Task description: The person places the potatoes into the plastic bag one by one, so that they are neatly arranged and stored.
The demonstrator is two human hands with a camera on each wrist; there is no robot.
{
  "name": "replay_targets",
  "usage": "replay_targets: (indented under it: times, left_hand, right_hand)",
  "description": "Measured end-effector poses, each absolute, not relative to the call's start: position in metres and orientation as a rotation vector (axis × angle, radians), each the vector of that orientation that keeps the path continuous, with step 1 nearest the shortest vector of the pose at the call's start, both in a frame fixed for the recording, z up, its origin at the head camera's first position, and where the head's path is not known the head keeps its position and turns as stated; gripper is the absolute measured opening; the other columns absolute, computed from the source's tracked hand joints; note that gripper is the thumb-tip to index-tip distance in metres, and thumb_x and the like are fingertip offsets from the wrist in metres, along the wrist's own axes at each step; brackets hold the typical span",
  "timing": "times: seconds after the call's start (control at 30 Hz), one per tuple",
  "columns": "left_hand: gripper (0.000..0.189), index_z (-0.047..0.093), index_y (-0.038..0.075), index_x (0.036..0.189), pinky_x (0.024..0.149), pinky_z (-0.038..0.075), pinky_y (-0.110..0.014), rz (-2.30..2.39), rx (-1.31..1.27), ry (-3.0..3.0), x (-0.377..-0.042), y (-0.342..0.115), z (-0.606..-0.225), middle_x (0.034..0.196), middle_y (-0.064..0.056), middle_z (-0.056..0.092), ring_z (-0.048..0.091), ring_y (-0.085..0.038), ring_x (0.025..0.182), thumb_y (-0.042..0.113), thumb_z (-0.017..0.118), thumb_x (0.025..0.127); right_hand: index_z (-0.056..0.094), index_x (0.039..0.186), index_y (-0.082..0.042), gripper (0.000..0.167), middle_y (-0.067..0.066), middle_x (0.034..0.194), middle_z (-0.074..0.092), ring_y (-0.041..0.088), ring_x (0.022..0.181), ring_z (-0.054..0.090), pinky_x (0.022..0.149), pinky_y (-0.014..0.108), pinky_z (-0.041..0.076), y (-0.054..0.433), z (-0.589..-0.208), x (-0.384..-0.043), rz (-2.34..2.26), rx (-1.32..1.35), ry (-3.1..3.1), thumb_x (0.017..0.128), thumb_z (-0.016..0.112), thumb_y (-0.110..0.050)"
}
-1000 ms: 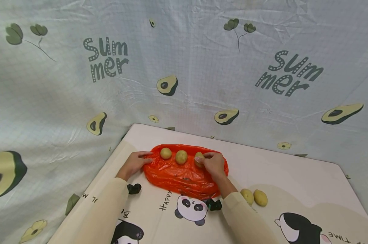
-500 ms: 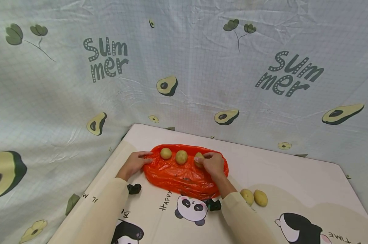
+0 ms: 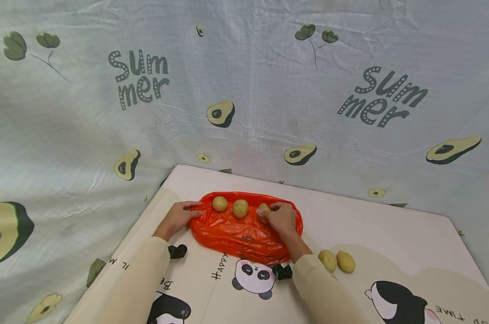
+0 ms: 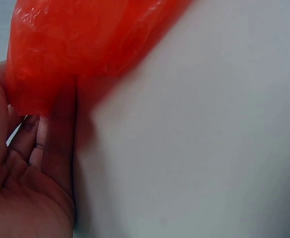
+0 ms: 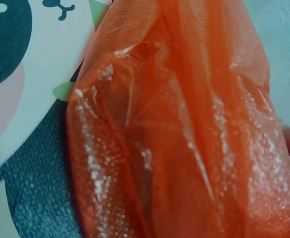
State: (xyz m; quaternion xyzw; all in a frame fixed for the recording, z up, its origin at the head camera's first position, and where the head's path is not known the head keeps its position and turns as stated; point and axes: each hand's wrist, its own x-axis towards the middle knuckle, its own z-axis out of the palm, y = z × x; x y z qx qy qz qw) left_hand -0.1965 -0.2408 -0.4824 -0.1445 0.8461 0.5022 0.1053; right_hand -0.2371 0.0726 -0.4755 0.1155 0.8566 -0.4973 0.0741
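Note:
In the head view a red plastic bag (image 3: 244, 236) lies spread in a rounded, oblong shape on the table. Two potatoes, one at the left (image 3: 219, 204) and one in the middle (image 3: 240, 209), sit along its far part. My right hand (image 3: 282, 219) holds a third potato (image 3: 264, 213) between thumb and fingers at the bag's right side. At the opposite end my left hand (image 3: 178, 219) grips the bag's edge. The left wrist view has the bag (image 4: 85, 44) between thumb and fingers. Mostly crinkled bag (image 5: 184, 124) fills the right wrist view; the held potato is hidden there.
Two more potatoes (image 3: 327, 260) (image 3: 346, 262) lie side by side to the right of my right forearm. A pale cloth with panda prints (image 3: 254, 276) covers the table. Behind and to the left hangs a sheet (image 3: 260, 90) printed with avocados and lettering.

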Motion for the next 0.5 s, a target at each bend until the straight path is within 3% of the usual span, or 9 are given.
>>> replay_targets:
  times: [0.13, 0.5]
  left_hand:
    - [0.044, 0.063, 0.008, 0.144, 0.104, 0.059, -0.041, 1.471, -0.421, 2.502, -0.1956, -0.241, -0.4819, 0.152, -0.022, 0.056, 0.062, -0.033, 0.125, 0.022, 0.064, 0.102]
    - [0.044, 0.062, 0.007, 0.144, 0.104, 0.059, -0.042, 1.459, -0.411, 2.507, -0.1951, -0.241, -0.4816, 0.152, -0.023, 0.055, 0.062, -0.033, 0.125, 0.022, 0.063, 0.103]
  right_hand:
    - [0.073, 0.123, -0.006, 0.047, 0.015, 0.122, 0.073, 0.033, 0.106, 0.066, 0.09, 0.045, 0.064, 0.0718, -0.476, -0.2371, -1.487, 0.334, 2.588, 0.087, 0.085, -0.033]
    - [0.073, 0.123, -0.007, 0.047, 0.013, 0.123, 0.073, 0.032, 0.104, 0.068, 0.089, 0.045, 0.065, 0.0704, -0.4773, -0.2352, -1.481, 0.336, 2.596, 0.086, 0.085, -0.034]
